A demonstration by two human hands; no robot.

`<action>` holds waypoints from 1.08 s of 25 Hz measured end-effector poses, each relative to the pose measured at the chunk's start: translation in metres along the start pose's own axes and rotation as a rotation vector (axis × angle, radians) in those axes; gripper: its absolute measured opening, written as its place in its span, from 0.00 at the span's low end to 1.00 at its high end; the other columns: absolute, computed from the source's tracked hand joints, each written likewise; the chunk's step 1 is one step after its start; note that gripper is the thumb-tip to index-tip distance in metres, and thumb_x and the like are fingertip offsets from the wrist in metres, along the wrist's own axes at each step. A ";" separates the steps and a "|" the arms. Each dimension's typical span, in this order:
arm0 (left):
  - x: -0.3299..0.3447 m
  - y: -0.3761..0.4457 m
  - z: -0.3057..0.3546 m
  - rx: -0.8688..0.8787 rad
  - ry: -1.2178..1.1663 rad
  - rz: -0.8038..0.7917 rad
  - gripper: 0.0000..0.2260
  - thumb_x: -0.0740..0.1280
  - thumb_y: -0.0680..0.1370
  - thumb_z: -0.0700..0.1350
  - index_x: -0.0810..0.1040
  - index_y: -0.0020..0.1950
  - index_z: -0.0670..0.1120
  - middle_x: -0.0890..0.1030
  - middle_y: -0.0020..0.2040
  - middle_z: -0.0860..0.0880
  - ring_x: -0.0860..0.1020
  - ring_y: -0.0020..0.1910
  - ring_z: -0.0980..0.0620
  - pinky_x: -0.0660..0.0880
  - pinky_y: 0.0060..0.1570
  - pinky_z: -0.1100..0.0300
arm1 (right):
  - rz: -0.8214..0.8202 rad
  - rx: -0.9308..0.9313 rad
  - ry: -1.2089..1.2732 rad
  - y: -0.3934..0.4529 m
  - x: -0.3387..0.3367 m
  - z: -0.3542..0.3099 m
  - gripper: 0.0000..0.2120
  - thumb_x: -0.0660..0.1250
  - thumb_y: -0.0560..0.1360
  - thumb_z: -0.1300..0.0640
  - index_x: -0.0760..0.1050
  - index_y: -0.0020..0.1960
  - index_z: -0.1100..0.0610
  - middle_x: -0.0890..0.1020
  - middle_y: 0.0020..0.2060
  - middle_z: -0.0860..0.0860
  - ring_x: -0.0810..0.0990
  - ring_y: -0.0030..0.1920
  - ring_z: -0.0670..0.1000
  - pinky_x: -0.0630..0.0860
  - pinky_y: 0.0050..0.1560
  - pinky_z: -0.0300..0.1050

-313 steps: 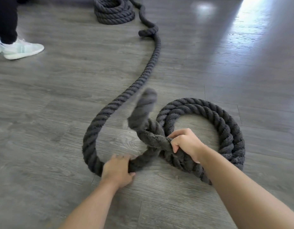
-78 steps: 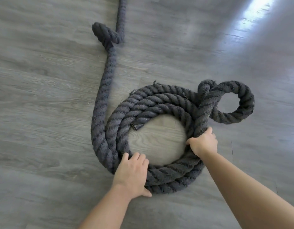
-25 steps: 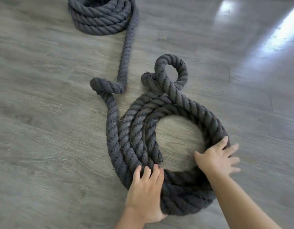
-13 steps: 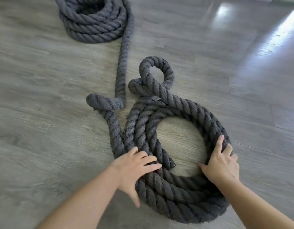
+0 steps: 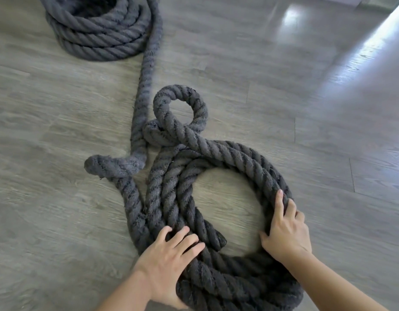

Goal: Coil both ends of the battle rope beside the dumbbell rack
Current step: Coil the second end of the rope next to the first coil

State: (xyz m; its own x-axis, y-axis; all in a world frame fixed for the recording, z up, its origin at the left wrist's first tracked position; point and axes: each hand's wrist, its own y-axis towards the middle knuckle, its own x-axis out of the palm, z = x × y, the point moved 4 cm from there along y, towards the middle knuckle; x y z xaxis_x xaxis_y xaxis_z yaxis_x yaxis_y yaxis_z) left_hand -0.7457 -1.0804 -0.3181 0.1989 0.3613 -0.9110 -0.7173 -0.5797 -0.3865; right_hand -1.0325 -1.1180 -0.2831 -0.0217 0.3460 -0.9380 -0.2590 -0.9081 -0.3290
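Observation:
The thick dark grey battle rope lies on the floor in two coils. The near coil (image 5: 238, 158) is a flat ring of several turns, with a small extra loop (image 5: 182, 97) sticking out at its far side and a rope end (image 5: 216, 239) lying inside the ring. My left hand (image 5: 169, 259) rests on the ring's near-left turns with fingers spread. My right hand (image 5: 286, 230) lies on the ring's right side, fingers along the top and thumb on the inner edge. The far coil (image 5: 97, 30) is stacked at top left. A straight stretch (image 5: 147, 70) joins the two coils.
The rope makes a folded kink (image 5: 111, 164) just left of the near coil. Grey wood-plank floor (image 5: 306, 108) spreads all around, with bright window glare at the upper right. No dumbbell rack is in view.
The far coil has come nearer in the view and the near coil sits closer to it. Both hands stay on the near coil; the left hand shifted slightly toward its near side.

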 end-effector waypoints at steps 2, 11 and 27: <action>0.002 0.009 0.002 -0.014 -0.070 0.025 0.51 0.59 0.57 0.79 0.71 0.72 0.48 0.71 0.66 0.47 0.67 0.69 0.42 0.61 0.59 0.41 | -0.010 -0.020 -0.008 0.013 -0.003 0.004 0.56 0.67 0.71 0.39 0.31 0.79 0.57 0.54 0.75 0.59 0.63 0.70 0.62 0.71 0.64 0.51; -0.013 0.080 0.030 -0.196 -0.227 0.246 0.41 0.71 0.61 0.70 0.72 0.69 0.49 0.81 0.61 0.48 0.70 0.66 0.44 0.66 0.54 0.45 | 0.036 -0.225 -0.054 0.120 -0.030 0.030 0.55 0.68 0.69 0.43 0.34 0.81 0.55 0.58 0.74 0.61 0.67 0.66 0.65 0.73 0.62 0.56; -0.040 0.127 0.031 -0.382 -0.279 0.204 0.52 0.67 0.53 0.77 0.76 0.69 0.47 0.75 0.67 0.49 0.70 0.68 0.43 0.66 0.57 0.42 | -0.092 0.087 0.209 0.072 0.012 -0.011 0.32 0.61 0.75 0.38 0.71 0.74 0.53 0.50 0.80 0.64 0.53 0.75 0.73 0.42 0.71 0.72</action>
State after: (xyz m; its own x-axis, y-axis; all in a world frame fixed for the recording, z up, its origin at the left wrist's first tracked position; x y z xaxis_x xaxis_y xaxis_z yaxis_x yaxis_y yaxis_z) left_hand -0.8655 -1.1461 -0.3259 -0.1431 0.3638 -0.9204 -0.4176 -0.8653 -0.2771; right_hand -1.0410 -1.1821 -0.3192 0.2040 0.3618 -0.9097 -0.3329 -0.8482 -0.4120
